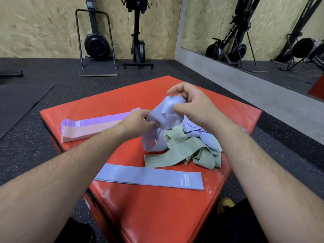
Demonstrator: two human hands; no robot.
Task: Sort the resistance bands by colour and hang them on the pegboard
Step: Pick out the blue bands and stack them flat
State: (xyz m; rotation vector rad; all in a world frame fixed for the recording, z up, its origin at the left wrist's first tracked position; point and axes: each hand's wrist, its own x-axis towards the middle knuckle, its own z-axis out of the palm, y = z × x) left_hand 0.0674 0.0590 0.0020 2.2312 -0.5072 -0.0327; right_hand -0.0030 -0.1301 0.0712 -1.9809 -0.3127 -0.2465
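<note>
- Blue band (164,116): a crumpled loop raised just above the heap, over the middle of the red pad (157,216)
- Left hand (138,121): fingertips pinch the band's left fold
- Right hand (191,106): thumb and curled fingers grip the band's upper loop; the two hands sit close together, joined by the band
- Unsorted heap (192,149): green and blue bands tangled together, directly beneath the right hand
- Sorted piles: a purple stack (98,121) and a pink stack (87,132) lie flat and touching at the pad's left side; one flat blue band (149,176) lies alone near the front edge
- Progress, as a judgement: purple and pink appear finished, blue barely begun, green not yet started; no pegboard is in view, so the hanging stage appears wholly ahead
- Surroundings: the pad rests on a dark rubber floor (35,155); a rowing machine (97,44) stands against the chipboard wall (43,23), with a mirror (263,23) to the right
</note>
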